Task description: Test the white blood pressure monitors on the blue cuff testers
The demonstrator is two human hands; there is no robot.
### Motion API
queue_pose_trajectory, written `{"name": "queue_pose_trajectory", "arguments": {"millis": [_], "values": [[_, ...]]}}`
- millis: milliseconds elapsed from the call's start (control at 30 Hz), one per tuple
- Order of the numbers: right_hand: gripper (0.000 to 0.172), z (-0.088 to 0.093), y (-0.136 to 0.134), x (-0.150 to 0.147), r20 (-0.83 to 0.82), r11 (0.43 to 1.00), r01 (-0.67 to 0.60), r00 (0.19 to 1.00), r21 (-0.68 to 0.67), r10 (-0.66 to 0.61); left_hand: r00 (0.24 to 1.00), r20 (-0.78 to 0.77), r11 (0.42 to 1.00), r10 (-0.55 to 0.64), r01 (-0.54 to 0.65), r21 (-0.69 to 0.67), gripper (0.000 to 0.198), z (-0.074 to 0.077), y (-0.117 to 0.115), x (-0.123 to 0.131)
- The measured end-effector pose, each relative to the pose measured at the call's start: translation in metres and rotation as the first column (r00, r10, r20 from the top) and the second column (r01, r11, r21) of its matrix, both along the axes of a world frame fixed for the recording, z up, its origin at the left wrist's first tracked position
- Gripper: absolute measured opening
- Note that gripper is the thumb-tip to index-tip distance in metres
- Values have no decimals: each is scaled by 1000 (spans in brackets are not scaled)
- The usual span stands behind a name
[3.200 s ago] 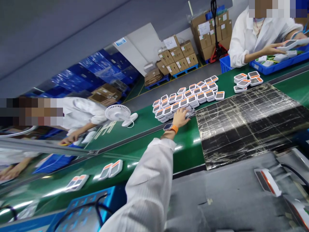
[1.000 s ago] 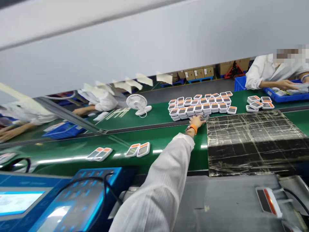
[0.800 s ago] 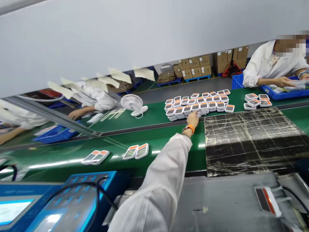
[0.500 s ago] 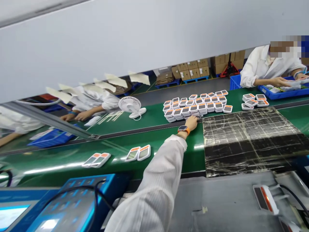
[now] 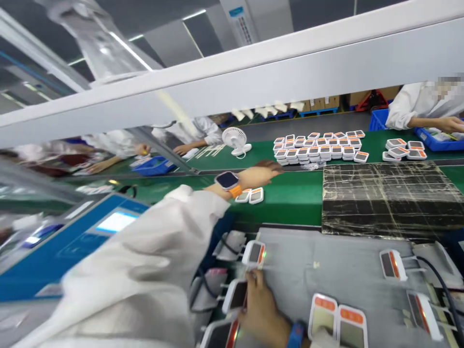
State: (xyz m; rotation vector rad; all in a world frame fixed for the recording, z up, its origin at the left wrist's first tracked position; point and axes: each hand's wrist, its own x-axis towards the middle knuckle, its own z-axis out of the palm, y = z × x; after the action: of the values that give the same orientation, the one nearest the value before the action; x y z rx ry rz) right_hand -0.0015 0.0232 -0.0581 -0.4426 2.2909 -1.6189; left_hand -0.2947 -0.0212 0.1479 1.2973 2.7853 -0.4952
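Note:
My left hand [image 5: 263,173], with an orange-banded watch on its wrist, hovers over the green belt. Motion smears its fingers, so I cannot see whether anything is in them. Just below it, two white devices with screens and orange strips [image 5: 255,195] lie on the belt, partly behind the wrist. My right hand [image 5: 261,304], wearing a blue wristband, has its fingers and thumb around the right edge of a white device with a dark screen [image 5: 235,295]. Similar cabled devices [image 5: 253,253] sit above and below that one. Two more loose devices [image 5: 324,314] lie beside the right wrist on the grey mat.
Rows of stacked devices [image 5: 319,151] stand beyond the belt, near a small white fan [image 5: 235,140]. A dark taped board [image 5: 391,198] bridges the belt at right. Cabled devices [image 5: 393,265] line the mat's right side. A blue-framed machine [image 5: 83,261] stands left. Co-workers in white sit opposite.
My left hand has drawn back from the device stack toward the left. My right hand has come into view at the cabled devices. The camera view has shifted, showing more of the grey mat.

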Motion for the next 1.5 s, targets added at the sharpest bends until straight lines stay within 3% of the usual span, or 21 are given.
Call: {"name": "queue_pose_trajectory", "arguments": {"millis": [67,133,200,267,333,433,500,567,633,700,767,800,967,1133,1233,1300,1400,1500], "values": [[92,-2,4,11,23,998,-51,998,35,50,997,-12,994,81,-82,-72,29,23,-27,55],[90,-4,10,15,-10,997,-58,998,43,58,976,-49,971,211,-215,-107,27,38,-52,115],[86,-8,13,13,-1,996,-77,997,32,78,951,-66,945,304,-309,-102,35,45,-75,174],[85,-13,14,10,-30,997,-77,996,29,78,939,-16,938,342,-343,-54,31,39,-96,230],[86,-11,16,9,-51,996,-81,995,45,83,919,78,921,387,-389,20,35,21,-116,282],[81,8,29,14,-57,978,-82,994,193,94,812,240,816,533,-568,108,31,-28,-141,346],[61,26,40,23,-40,922,-109,990,371,133,729,336,723,596,-670,171,31,-67,-151,377],[38,43,47,39,-2,837,-203,972,508,236,693,380,655,612,-714,248,35,-102,-155,398],[30,52,45,57,35,777,-311,936,548,350,687,372,629,625,-725,282,39,-127,-152,411],[52,52,36,74,62,762,-351,922,545,381,679,338,627,651,-733,264,42,-141,-145,418],[79,44,23,86,66,779,-313,941,543,332,672,309,627,673,-740,244,41,-149,-140,420],[83,39,18,89,62,788,-286,951,545,302,672,298,626,678,-740,247,38,-151,-138,421],[65,29,9,91,32,789,-252,958,560,283,634,222,551,741,-762,340,20,-165,-135,418],[54,64,25,96,-8,773,-236,955,589,298,613,176,506,770,-755,417,21,-171,-129,419],[60,90,58,68,-26,757,-203,960,622,279,658,121,555,743,-707,437,21,-164,-123,423],[64,103,96,27,-28,705,-101,985,702,170,724,45,627,688,-625,466,22,-161,-123,427],[62,117,179,-49,-56,516,143,982,844,-180,784,-77,694,616,-494,524,33,-168,-134,423],[57,127,264,-108,-112,307,303,851,902,-512,825,-172,720,539,-345,603,36,-172,-143,409]]}}
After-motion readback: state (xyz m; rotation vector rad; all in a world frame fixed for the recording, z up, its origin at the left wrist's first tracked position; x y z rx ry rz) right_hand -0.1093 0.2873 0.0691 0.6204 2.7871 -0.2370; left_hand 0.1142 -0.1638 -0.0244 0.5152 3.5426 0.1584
